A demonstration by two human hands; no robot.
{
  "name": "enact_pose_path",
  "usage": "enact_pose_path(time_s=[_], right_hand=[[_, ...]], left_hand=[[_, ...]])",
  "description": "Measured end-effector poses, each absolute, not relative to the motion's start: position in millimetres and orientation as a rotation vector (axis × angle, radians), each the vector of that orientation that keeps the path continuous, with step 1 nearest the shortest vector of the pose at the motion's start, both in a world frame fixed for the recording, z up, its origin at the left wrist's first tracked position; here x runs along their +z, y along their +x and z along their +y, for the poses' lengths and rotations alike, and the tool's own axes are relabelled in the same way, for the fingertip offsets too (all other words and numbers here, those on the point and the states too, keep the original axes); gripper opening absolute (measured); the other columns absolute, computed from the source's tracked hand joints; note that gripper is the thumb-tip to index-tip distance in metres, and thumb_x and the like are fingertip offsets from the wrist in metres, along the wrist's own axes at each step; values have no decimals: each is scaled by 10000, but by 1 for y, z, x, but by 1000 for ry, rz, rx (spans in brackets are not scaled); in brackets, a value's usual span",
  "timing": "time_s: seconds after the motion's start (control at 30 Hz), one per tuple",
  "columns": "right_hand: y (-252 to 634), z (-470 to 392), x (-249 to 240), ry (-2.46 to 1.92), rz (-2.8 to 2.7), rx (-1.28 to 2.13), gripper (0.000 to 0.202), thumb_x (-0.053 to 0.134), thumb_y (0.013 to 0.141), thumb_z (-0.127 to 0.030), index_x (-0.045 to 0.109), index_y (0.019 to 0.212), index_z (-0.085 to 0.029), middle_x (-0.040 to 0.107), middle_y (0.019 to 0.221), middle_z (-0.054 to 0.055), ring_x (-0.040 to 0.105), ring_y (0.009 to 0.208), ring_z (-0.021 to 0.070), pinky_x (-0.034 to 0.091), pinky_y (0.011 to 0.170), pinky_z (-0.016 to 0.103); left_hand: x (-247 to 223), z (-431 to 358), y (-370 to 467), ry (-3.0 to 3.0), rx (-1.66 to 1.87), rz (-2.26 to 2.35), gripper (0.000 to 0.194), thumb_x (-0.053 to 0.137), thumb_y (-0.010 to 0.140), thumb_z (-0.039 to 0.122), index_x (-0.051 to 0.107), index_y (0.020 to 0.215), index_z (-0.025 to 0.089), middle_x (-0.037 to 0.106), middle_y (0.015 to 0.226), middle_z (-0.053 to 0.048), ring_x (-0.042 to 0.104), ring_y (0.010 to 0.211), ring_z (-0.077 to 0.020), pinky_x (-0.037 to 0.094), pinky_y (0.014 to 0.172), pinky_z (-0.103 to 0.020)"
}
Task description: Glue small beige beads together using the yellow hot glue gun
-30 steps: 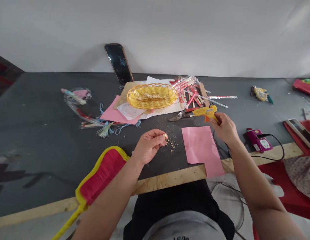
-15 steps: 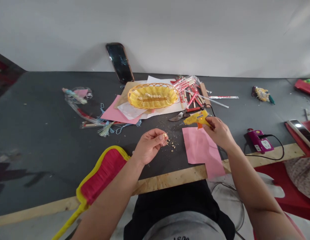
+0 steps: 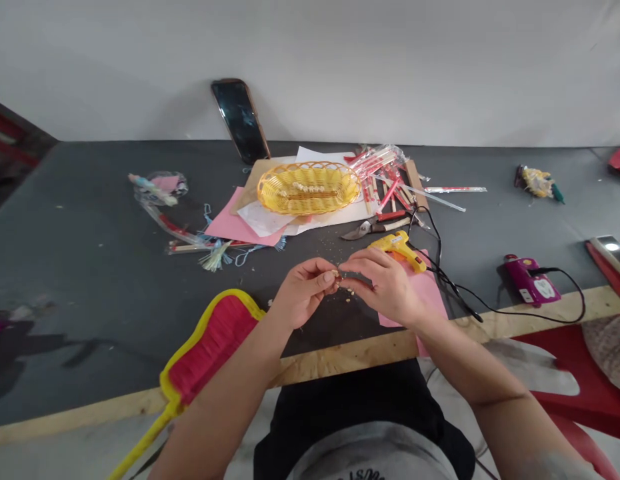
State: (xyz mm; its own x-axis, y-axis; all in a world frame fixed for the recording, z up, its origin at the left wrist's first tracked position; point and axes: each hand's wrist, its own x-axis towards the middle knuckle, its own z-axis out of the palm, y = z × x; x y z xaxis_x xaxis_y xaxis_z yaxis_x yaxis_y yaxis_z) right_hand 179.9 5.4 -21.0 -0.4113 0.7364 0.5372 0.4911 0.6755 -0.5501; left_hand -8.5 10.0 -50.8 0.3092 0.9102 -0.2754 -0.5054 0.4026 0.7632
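My left hand point(image 3: 310, 290) is closed in a pinch on a small pale piece point(image 3: 335, 273), too small to name for certain. My right hand point(image 3: 387, 283) meets it from the right, its thumb and fingertips curled in at the same piece. Just beyond the right hand, a yellow hot glue gun point(image 3: 395, 244) lies on the table, partly over pink paper point(image 3: 430, 287). Pale crumbs point(image 3: 348, 299) are scattered beneath the fingers. Pruning shears point(image 3: 373, 227) rest behind the glue gun.
A yellow basket point(image 3: 310, 208) holding small pale pieces stands on papers. Wrapped sticks point(image 3: 385, 170) lie to its right, a phone point(image 3: 241, 121) leans on the wall. A red, yellow-edged fan shape point(image 3: 210, 347) lies left. The glue gun's black cord point(image 3: 495, 310) reaches a purple power box point(image 3: 531, 280).
My right hand has let go of the glue gun, which now lies on the table, and has moved left to my left hand. The left hand keeps its pinch.
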Motion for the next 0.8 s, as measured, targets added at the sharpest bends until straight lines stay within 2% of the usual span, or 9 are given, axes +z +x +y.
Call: enact_pose_path(time_s=[0.23,0.43,0.57,0.8], right_hand=[[180,14,-29,-899,-2043,498,128,596,964,-183,717,938,-217,726,945,60,705,888,170,591,809,300],[186,15,-32,-815,-2065,538,153,578,951,-136,706,939,-221,708,950,67,703,892,169,597,769,286],[187,15,-34,-833,-2034,565,147,589,951,-157,713,987,-227,710,954,68,704,885,175,602,774,299],[185,12,-32,-815,-1952,715,130,572,979,-157,687,986,-216,723,874,43,697,816,155,591,744,279]], left_hand=[[-49,11,-9,641,932,821,331,980,519,342,760,680,154,679,615,5,584,548,-75,465,558,-187],[-48,11,-10,691,869,852,347,954,558,416,786,708,151,699,645,-25,571,565,-89,445,562,-209],[-48,11,-10,714,883,873,310,938,600,395,789,720,151,699,661,-27,566,584,-95,441,582,-222],[-47,10,-9,708,867,883,336,959,560,384,781,712,142,686,647,-24,564,595,-97,432,587,-222]])
